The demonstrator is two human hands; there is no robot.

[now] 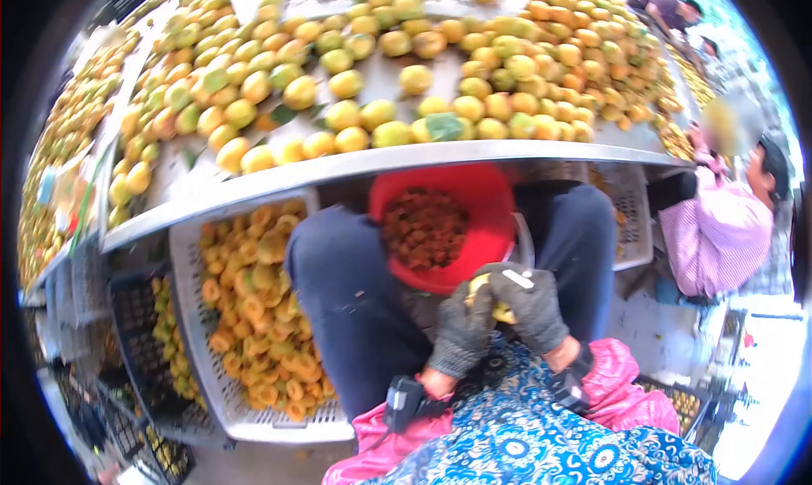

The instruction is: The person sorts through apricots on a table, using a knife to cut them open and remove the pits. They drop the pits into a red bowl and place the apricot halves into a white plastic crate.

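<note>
Both my hands wear dark knitted gloves and are close together above my lap. My left hand is closed around a yellow apricot. My right hand presses against it, fingers curled round a small tool with a white end; I cannot tell what kind of tool it is. Just beyond my hands, between my knees, a red bucket holds a heap of brown fruit pits. To my left, a white crate is filled with halved and pitted apricots.
A metal-edged table heaped with whole apricots spans the front. A black crate stands left of the white one. Another white crate is beyond my right knee. At right sits a person in a pink checked top.
</note>
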